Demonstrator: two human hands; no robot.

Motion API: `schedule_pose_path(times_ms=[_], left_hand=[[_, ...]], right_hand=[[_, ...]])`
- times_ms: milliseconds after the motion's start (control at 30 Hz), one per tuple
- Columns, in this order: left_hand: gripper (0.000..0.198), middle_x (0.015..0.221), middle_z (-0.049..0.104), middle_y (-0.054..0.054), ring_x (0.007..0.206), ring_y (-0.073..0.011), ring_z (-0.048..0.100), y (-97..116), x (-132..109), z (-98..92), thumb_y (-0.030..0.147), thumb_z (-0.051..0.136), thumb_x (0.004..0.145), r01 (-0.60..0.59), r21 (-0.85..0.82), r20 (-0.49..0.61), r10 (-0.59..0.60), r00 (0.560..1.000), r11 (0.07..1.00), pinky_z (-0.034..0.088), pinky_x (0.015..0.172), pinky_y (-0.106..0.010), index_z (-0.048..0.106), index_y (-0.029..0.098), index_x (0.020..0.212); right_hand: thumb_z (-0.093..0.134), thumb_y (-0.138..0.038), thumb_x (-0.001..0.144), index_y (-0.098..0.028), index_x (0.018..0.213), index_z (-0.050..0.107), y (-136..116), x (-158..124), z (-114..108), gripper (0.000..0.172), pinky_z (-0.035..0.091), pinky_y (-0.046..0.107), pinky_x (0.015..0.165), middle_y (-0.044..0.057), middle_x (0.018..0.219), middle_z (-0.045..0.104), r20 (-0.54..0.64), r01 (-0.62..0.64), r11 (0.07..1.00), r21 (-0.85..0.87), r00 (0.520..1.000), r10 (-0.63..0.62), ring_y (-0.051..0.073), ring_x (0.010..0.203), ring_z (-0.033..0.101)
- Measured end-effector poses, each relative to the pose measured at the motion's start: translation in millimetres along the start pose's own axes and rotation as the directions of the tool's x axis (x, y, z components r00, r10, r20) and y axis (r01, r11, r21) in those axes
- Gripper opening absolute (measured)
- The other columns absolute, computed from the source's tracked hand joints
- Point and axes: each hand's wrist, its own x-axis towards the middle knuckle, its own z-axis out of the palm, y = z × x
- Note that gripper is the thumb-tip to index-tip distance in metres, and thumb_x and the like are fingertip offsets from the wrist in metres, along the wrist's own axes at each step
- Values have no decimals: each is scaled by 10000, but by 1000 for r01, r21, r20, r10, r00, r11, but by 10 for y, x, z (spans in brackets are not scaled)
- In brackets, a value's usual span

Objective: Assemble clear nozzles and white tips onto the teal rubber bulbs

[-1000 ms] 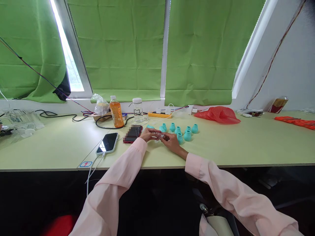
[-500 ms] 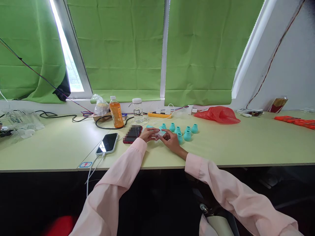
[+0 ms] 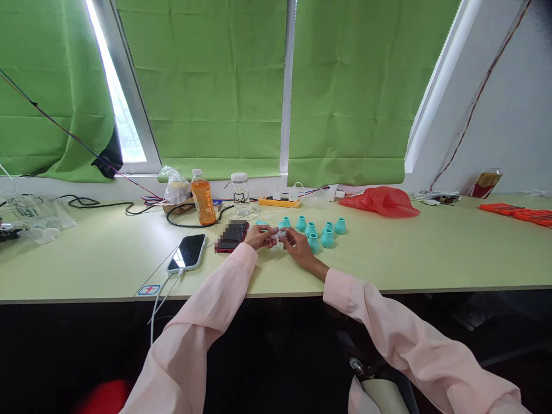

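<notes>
Between my two hands is a small crumpled piece of clear plastic (image 3: 280, 235), probably a film or bag; its exact shape is too small to make out. My left hand (image 3: 261, 236) pinches it from the left side, fingers curled. From the right, my right hand (image 3: 297, 245) grips it with thumb and fingertips. Several small turquoise vase-shaped pieces (image 3: 327, 238) with round bellies and open necks stand just beyond and right of my right hand. One more turquoise piece (image 3: 261, 222) shows behind my left hand, partly hidden.
Left of my hands lie a dark red-edged phone (image 3: 233, 236) and a white-cased phone (image 3: 188, 253) on a cable. Behind stand an orange drink bottle (image 3: 203, 198), a clear jar (image 3: 240, 195) and a yellow power strip (image 3: 279, 202). A red plastic bag (image 3: 382, 202) lies at back right.
My fingers have shifted slightly on the clear plastic, and the right fingertips are curled in a little more. The turquoise pieces stay where they were.
</notes>
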Motion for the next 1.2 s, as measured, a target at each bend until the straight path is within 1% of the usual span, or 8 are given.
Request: schedule_pose_path(times_ms=[100,233,400,667,867,1100,1200], left_hand=[[355,444,564,-19,348,-77,502,7,-6,4,392,695,529,1,11,-18,-1,1000,1000,330,333,-159,509,101,612],[367,424,547,-7,329,-69,481,28,-11,18,408,690,526,-5,14,-39,5,999,1000,310,323,-158,527,96,632],[381,413,538,-2,313,-58,456,39,-9,26,420,700,503,-14,15,-74,15,997,1000,283,312,-154,519,102,606],[391,383,508,9,308,-44,422,-7,25,9,430,709,480,-13,12,-136,14,991,1000,251,313,-148,527,105,599],[396,403,534,-7,314,-51,437,-6,21,2,425,714,470,-14,-3,-135,13,991,1000,260,320,-152,530,101,605],[418,440,555,-12,327,-55,456,-5,26,5,419,714,473,-29,-25,-130,26,991,999,281,329,-161,569,88,683],[405,438,553,-6,320,-51,448,-12,32,3,416,713,476,-37,-34,-136,32,990,999,276,328,-160,568,92,672]], right_hand=[[423,-364,786,-190,998,480,-6,1,2,281,405,198,471,-14,622,536,32,-3,1000,8,999,3,88,486,488],[451,-376,763,-191,1002,459,-12,-5,19,302,390,191,446,-24,613,521,15,-20,1000,2,1000,20,86,480,480],[503,-382,728,-197,1001,485,-23,-6,22,330,393,203,467,-25,591,501,-16,-21,1000,-18,1000,21,92,487,466],[463,-380,760,-208,1014,507,-13,5,14,310,395,218,505,-23,593,502,-4,-12,1000,-5,1000,12,97,498,464],[425,-358,787,-209,1086,484,-2,2,14,339,401,210,499,-21,601,538,30,-22,999,23,999,22,88,483,473],[468,-373,757,-186,1089,460,-18,-19,22,381,411,221,508,-20,586,556,-18,-54,998,17,998,55,96,483,491],[465,-383,757,-188,1055,464,-33,-15,20,356,408,214,492,-28,567,555,-15,-57,998,18,998,58,95,467,495]])
